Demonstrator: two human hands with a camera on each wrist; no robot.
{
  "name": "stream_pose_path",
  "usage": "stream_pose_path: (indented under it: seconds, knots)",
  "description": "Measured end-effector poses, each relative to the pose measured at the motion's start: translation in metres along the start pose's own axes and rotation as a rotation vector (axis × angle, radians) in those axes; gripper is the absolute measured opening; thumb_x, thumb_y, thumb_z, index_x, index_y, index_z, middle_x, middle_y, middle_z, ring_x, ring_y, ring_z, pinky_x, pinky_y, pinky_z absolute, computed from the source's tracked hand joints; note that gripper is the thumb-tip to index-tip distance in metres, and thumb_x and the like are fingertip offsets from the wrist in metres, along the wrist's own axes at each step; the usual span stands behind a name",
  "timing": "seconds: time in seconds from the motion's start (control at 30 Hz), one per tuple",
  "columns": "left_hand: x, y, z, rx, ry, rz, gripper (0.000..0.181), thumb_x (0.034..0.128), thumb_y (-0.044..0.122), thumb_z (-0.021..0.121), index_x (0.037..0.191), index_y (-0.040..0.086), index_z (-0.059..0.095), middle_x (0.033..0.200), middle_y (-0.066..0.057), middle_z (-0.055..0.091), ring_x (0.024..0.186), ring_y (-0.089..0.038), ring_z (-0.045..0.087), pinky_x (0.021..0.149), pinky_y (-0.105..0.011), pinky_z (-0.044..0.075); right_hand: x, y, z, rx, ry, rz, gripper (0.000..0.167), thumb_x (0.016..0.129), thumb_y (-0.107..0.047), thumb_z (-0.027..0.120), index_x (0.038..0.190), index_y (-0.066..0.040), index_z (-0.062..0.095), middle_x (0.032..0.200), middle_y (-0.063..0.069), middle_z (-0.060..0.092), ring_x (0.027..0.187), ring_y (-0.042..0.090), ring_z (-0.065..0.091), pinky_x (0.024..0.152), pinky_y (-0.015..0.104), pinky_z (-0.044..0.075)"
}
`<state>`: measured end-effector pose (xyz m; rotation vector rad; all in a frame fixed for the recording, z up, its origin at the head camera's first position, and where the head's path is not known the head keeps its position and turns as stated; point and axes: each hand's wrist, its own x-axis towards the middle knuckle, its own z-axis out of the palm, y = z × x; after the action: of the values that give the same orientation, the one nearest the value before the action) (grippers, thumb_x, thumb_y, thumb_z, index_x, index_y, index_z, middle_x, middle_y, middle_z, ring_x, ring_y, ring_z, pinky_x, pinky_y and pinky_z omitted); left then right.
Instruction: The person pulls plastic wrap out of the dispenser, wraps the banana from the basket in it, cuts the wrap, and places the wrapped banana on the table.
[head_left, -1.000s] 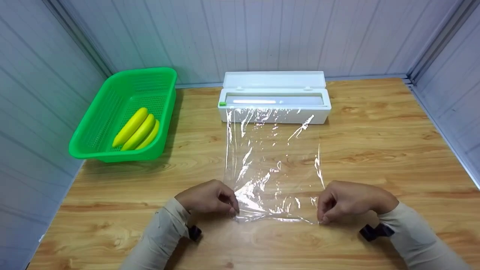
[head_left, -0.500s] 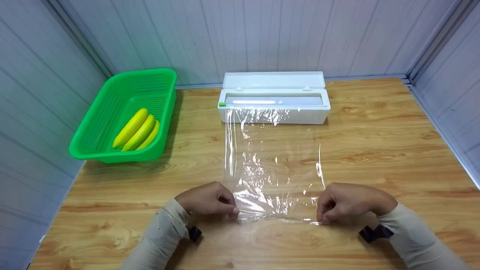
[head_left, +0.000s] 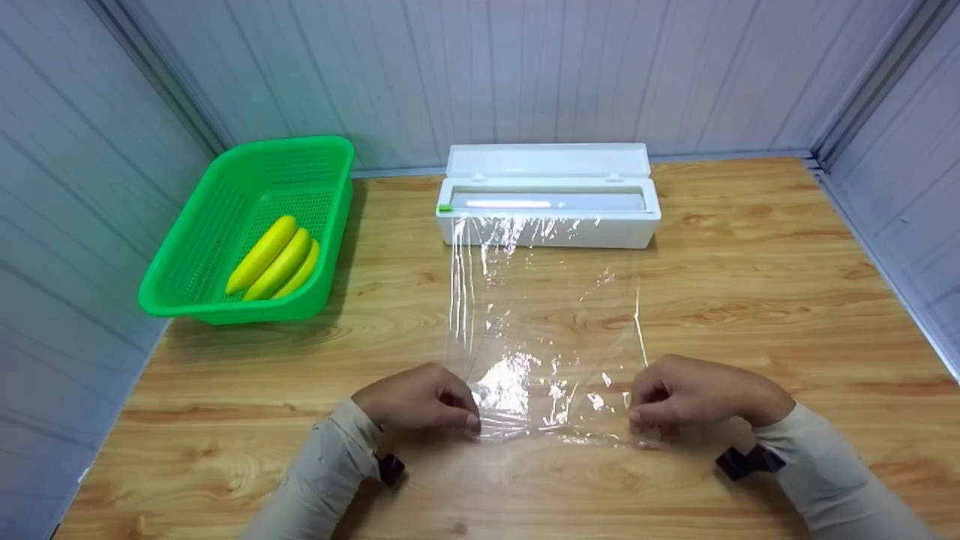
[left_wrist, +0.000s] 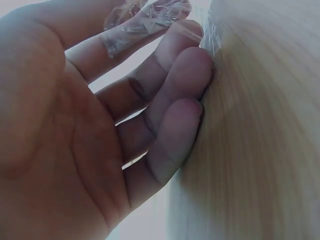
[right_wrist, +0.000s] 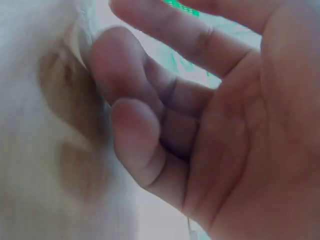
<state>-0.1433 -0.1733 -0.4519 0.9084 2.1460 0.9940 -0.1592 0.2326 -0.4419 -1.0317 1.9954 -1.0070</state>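
A sheet of clear cling film [head_left: 555, 322] stretches toward me from a white cling film dispenser [head_left: 547, 229], whose lid [head_left: 547, 160] stands raised at the back. My left hand [head_left: 421, 397] pinches the near left corner; in the left wrist view, crumpled film [left_wrist: 150, 25] clings about the index finger, and the curled lower fingers rest against the tabletop. At the near right corner, my right hand [head_left: 701, 397] has thumb and index finger together at the film's edge. The right wrist view shows its other fingers [right_wrist: 132, 132] curled near the table; the pinch itself lies out of frame.
A green plastic basket [head_left: 161, 300] with several yellow bananas [head_left: 274, 259] stands at the left. A small green slider [head_left: 445, 208] sits at the dispenser's left end. Pale panel walls [head_left: 525, 75] enclose the wooden table [head_left: 765, 300] at the back and sides.
My right hand's thumb and index finger have risen slightly and shifted left along the film's corner. The left hand is nearly still. Glints on the film have shifted; basket and dispenser stay put.
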Motion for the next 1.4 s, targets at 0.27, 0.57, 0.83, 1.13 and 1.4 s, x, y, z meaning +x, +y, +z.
stream_pose_path:
  seconds: [0.27, 0.57, 0.83, 1.13, 1.4]
  knots:
    - [0.001, -0.002, 0.000, 0.019, 0.088, -0.016, 0.016, 0.0978, 0.023, 0.066, 0.108, 0.016, 0.075, 0.095, 0.012, 0.070, 0.079, -0.007, 0.063, 0.072, -0.028, 0.053, 0.008, 0.006, -0.011, -0.040, 0.236, 0.074, 0.015, 0.099, -0.023, 0.064, 0.104, -0.013, 0.073, 0.088, 0.002, 0.070, 0.077, 0.017, 0.066, 0.067, 0.027, 0.054]
    - [0.003, -0.002, -0.001, -0.099, 0.232, -0.038, 0.016, 0.0988, 0.016, 0.063, 0.109, 0.010, 0.074, 0.094, -0.001, 0.072, 0.081, -0.014, 0.066, 0.072, -0.031, 0.056, 0.020, 0.019, -0.026, -0.072, 0.420, 0.161, 0.016, 0.099, -0.024, 0.065, 0.105, -0.010, 0.073, 0.084, 0.004, 0.068, 0.075, 0.018, 0.063, 0.065, 0.027, 0.052]
    - [0.004, -0.004, -0.003, -0.124, 0.294, -0.035, 0.016, 0.0990, 0.011, 0.061, 0.109, 0.005, 0.072, 0.089, -0.003, 0.072, 0.079, -0.017, 0.068, 0.072, -0.033, 0.057, 0.027, 0.029, -0.035, -0.067, 0.485, 0.222, 0.019, 0.099, -0.025, 0.065, 0.108, -0.010, 0.073, 0.086, 0.005, 0.068, 0.075, 0.021, 0.062, 0.065, 0.028, 0.052]
    - [0.011, -0.004, -0.005, 0.051, 0.376, 0.000, 0.013, 0.0958, 0.010, 0.067, 0.106, 0.006, 0.073, 0.097, 0.004, 0.066, 0.091, -0.012, 0.063, 0.082, -0.031, 0.054, 0.033, 0.034, -0.041, -0.163, 0.557, 0.195, 0.015, 0.098, -0.020, 0.065, 0.107, -0.010, 0.073, 0.098, 0.001, 0.069, 0.090, 0.018, 0.061, 0.079, 0.032, 0.050]
    - [0.015, -0.002, -0.005, 0.181, 0.414, -0.041, 0.016, 0.0915, 0.012, 0.071, 0.107, 0.009, 0.073, 0.106, 0.001, 0.059, 0.099, -0.015, 0.056, 0.087, -0.034, 0.050, 0.039, 0.039, -0.050, -0.143, 0.619, 0.199, 0.019, 0.099, -0.017, 0.065, 0.110, -0.003, 0.070, 0.104, 0.008, 0.069, 0.097, 0.024, 0.064, 0.087, 0.040, 0.052]
